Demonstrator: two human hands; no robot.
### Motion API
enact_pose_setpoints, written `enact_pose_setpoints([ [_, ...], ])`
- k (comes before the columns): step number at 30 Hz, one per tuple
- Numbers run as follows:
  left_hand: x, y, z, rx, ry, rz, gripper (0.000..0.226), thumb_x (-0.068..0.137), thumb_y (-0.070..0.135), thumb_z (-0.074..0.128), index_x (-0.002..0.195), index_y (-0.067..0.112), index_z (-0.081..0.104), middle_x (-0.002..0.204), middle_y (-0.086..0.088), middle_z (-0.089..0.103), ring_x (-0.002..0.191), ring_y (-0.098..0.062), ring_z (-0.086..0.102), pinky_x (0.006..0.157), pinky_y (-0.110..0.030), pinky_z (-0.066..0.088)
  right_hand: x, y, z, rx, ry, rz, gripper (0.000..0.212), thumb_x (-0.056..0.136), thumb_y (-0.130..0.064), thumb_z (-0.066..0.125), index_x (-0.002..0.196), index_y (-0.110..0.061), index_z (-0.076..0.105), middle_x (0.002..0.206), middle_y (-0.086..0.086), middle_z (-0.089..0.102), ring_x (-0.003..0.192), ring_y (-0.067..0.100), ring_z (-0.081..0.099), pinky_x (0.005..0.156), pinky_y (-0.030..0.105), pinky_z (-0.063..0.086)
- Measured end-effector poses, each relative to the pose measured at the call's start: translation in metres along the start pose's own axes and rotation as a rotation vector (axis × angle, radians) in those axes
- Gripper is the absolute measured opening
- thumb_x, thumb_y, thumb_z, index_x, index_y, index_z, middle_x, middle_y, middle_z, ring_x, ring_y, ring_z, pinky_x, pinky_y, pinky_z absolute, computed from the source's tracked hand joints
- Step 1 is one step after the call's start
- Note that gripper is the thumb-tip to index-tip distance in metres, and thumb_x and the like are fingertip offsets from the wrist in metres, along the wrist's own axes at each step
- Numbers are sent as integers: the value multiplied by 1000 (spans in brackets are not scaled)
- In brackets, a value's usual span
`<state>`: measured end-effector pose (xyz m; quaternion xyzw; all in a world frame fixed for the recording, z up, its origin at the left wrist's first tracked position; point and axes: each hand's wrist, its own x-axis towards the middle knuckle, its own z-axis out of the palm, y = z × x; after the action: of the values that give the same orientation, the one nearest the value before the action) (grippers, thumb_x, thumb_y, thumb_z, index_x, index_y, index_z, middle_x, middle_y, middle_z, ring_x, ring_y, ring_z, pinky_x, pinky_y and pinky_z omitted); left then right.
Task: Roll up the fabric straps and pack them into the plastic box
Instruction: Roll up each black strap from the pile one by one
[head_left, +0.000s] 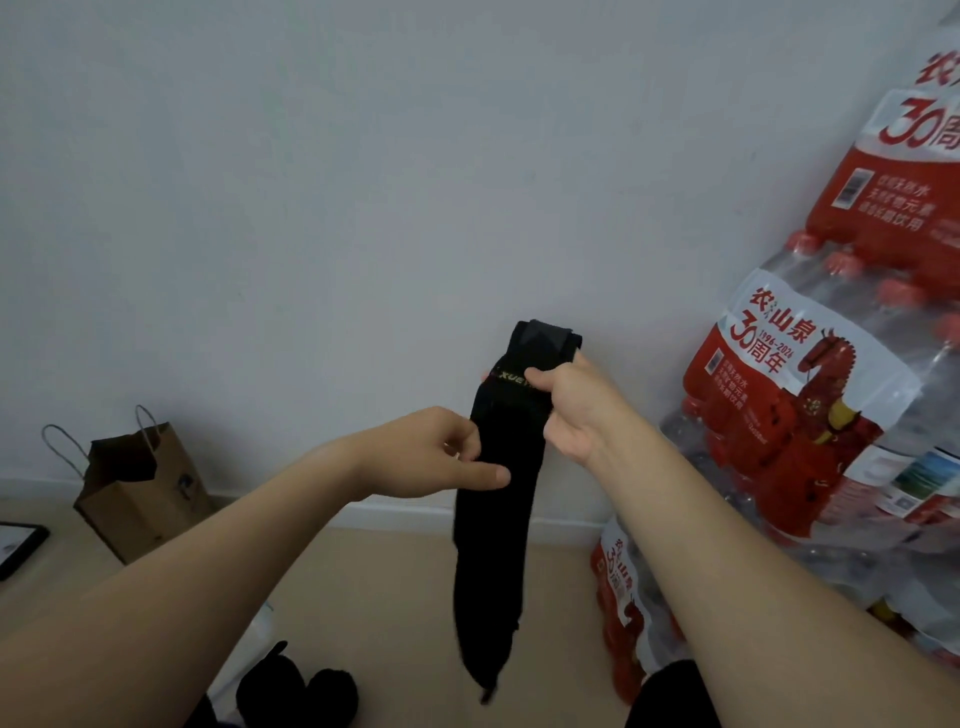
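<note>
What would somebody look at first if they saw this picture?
The long black strap dangling in the middle, gripped near its top by the right hand and pinched lower down by the left hand. Next, the red-labelled packs of bottled water stacked against the wall on the right.

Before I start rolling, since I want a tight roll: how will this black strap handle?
Probably floppy: the black strap hangs limp below the right hand. Likely light: that grip near its top carries it, the left hand only pinching its edge.
</note>
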<state>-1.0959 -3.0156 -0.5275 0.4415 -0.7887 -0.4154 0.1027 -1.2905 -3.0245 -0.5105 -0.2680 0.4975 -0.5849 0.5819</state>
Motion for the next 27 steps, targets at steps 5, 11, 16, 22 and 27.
enact_pose_setpoints([
  [5,6,-1,6,-308,88,-7,39,93,15,84,89,17,45,98,-4,56,87,-21,56,82,-39,42,-1,-3,-2,4,21,53,28,107,2,58,135,4,61,119,27,77,111,44,76,92,57,63],
  [11,12,5,2,-542,299,79,15,99,3,73,108,15,73,117,-6,78,88,-22,78,72,-35,61,-6,-2,-11,-271,-203,138,33,100,-13,71,132,-11,68,120,22,77,107,38,77,94,55,62],
  [16,20,2,-6,-906,297,-31,41,106,0,60,146,10,59,130,-12,75,110,-22,76,91,-36,62,-10,-3,-19,-592,-416,329,53,84,-55,80,119,-15,77,110,14,81,98,31,78,97,47,63],
  [22,25,-4,-10,-1085,369,-116,54,100,-8,64,150,10,49,134,-21,69,114,-28,75,86,-34,62,-16,-3,-18,-796,-440,282,40,97,-42,73,126,-13,75,110,10,83,98,26,80,95,42,62],
  [27,26,-2,-15,-1039,329,-243,7,103,11,60,103,7,65,96,-13,67,80,-20,71,66,-29,58,-21,-11,-10,-570,-532,34,37,89,-42,76,113,-15,83,105,15,81,89,29,77,78,38,61],
])
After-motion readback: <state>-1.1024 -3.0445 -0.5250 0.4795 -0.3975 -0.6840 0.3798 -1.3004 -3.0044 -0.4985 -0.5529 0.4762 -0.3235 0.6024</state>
